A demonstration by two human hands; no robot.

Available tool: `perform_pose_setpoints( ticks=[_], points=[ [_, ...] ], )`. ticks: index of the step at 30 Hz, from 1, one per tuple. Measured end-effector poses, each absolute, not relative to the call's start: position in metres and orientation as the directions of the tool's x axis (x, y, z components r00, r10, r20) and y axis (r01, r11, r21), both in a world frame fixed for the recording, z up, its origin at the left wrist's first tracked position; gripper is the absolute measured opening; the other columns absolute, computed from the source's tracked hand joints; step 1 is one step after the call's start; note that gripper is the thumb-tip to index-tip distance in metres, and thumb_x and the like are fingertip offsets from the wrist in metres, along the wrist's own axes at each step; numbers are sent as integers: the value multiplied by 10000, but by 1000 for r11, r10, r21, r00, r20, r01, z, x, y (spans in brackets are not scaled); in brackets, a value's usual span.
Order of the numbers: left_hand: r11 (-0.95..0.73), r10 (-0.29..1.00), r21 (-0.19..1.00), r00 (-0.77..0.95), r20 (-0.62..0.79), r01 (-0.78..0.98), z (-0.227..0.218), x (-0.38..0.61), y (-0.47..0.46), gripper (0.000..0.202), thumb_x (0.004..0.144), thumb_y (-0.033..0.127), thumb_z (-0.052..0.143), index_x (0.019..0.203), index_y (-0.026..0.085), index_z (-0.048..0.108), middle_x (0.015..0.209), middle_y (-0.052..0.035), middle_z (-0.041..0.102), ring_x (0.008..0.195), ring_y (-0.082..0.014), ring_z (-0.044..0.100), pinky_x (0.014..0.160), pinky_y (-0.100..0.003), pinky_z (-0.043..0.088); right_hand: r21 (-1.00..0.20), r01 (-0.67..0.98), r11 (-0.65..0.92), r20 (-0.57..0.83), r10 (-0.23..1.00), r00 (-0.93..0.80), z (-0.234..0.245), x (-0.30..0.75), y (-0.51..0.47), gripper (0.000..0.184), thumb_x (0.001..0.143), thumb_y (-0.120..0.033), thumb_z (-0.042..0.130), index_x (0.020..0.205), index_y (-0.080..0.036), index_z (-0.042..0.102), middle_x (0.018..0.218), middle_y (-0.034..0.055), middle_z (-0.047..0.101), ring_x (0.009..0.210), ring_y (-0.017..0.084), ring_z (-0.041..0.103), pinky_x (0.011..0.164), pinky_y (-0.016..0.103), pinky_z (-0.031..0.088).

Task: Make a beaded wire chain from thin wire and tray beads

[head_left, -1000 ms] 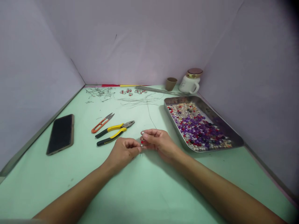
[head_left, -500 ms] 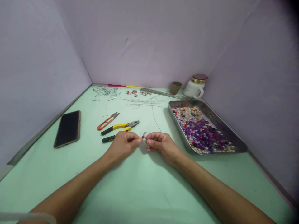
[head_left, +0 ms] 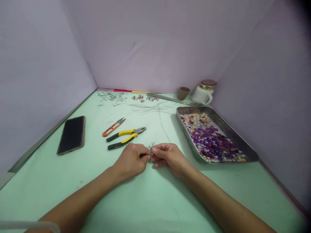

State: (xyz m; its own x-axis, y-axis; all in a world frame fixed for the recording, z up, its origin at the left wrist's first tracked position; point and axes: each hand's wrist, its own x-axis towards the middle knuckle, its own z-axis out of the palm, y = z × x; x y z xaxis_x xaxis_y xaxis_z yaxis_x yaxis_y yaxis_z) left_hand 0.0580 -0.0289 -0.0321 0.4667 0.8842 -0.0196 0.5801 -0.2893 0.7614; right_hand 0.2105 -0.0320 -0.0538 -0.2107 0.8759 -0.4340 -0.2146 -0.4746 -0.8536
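My left hand (head_left: 134, 161) and my right hand (head_left: 172, 158) meet over the table, thumbs and fingertips pinched together. Between them is a small beaded wire piece (head_left: 152, 143), its pale, shiny upper end poking out above the fingertips. A thin end of it shows below, and the rest is covered by my fingers. Just left of my left hand lie pliers (head_left: 126, 137) with yellow and black handles. Behind them rest orange thread snips (head_left: 113, 127).
A metal tray (head_left: 194, 151) of purple, red and white beads stands at right. Behind it are a brown cup (head_left: 183, 93) and a white lidded mug (head_left: 203, 94). A phone (head_left: 71, 134) lies left. Wire scraps (head_left: 111, 97), red-beaded wire pieces (head_left: 138, 97) and loose wires (head_left: 150, 107) lie at the back.
My hands have come closer together, and the fingertips sit slightly lower in view. The red bead visible between them earlier no longer shows. The whole view has shifted slightly.
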Motion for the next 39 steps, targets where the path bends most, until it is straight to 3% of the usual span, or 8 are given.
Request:
perform_pose_setpoints(
  ticks=[5, 9, 14, 17, 23, 28, 32, 39],
  points=[
    [-413, 876, 657, 472, 98, 631, -26, 49, -21, 204, 746, 188, 444, 702, 170, 642, 653, -23, 610, 599, -136, 523, 572, -248, 385, -834, -358, -419, -394, 908, -146, -55, 212, -31, 237, 524, -251, 760, 672, -130, 619, 587, -1, 601, 539, 99, 571, 500, 227, 503],
    [-340, 932, 366, 256, 257, 867, -27, 27, -2, 290, 740, 124, 387, 904, 183, 618, 909, -72, 607, 827, -203, 547, 697, -298, 411, -821, -443, -361, -354, 930, -101, -58, 213, -29, 256, 526, -239, 763, 707, -128, 619, 616, -1, 616, 560, 92, 582, 561, 229, 512],
    [-232, 972, 82, 226, 68, 969, -32, 6, 20, 391, 652, 109, 429, 1007, 178, 579, 972, -117, 589, 892, -276, 534, 654, -331, 414, -808, -478, -344, -351, 933, -78, -60, 211, -30, 284, 500, -208, 777, 712, -120, 610, 617, 6, 621, 572, 95, 586, 600, 235, 511],
    [-202, 977, 83, 207, -57, 976, -32, -1, 24, 392, 673, 150, 423, 1026, 244, 564, 1070, -87, 580, 941, -282, 538, 614, -318, 406, -813, -474, -337, -341, 937, -81, -60, 211, -31, 299, 490, -214, 781, 717, -119, 612, 613, 7, 618, 571, 98, 581, 599, 242, 507],
    [-195, 979, 180, 203, -30, 964, -25, -2, 20, 414, 714, 353, 451, 1110, 240, 485, 1133, -65, 552, 939, -253, 539, 697, -321, 408, -838, -462, -291, -305, 951, -47, -60, 208, -32, 313, 478, -234, 785, 711, -118, 612, 591, 2, 607, 545, 100, 565, 581, 257, 499],
    [-91, 975, 77, 73, 209, 993, -24, -6, 26, 253, 755, 285, 392, 915, 197, 568, 979, -97, 601, 900, -274, 533, 681, -350, 397, -849, -462, -257, -281, 960, -17, -62, 206, -33, 291, 497, -230, 777, 710, -122, 611, 589, 1, 606, 545, 105, 560, 565, 261, 499],
    [72, 996, 71, -75, 49, 995, -31, -18, 42, 296, 743, 328, 390, 914, 184, 583, 940, -140, 616, 841, -309, 556, 575, -349, 400, -859, -453, -239, -263, 965, -10, -63, 205, -33, 283, 507, -230, 774, 710, -124, 608, 590, -1, 605, 544, 104, 558, 560, 255, 494],
    [54, 998, 107, -52, -27, 993, -37, -31, 54, 388, 569, 159, 485, 944, 202, 574, 889, -111, 640, 765, -277, 582, 532, -298, 399, -842, -495, -214, -249, 969, 4, -61, 207, -35, 293, 500, -239, 781, 702, -138, 594, 614, -4, 599, 545, 103, 556, 549, 251, 488]
  ],
)
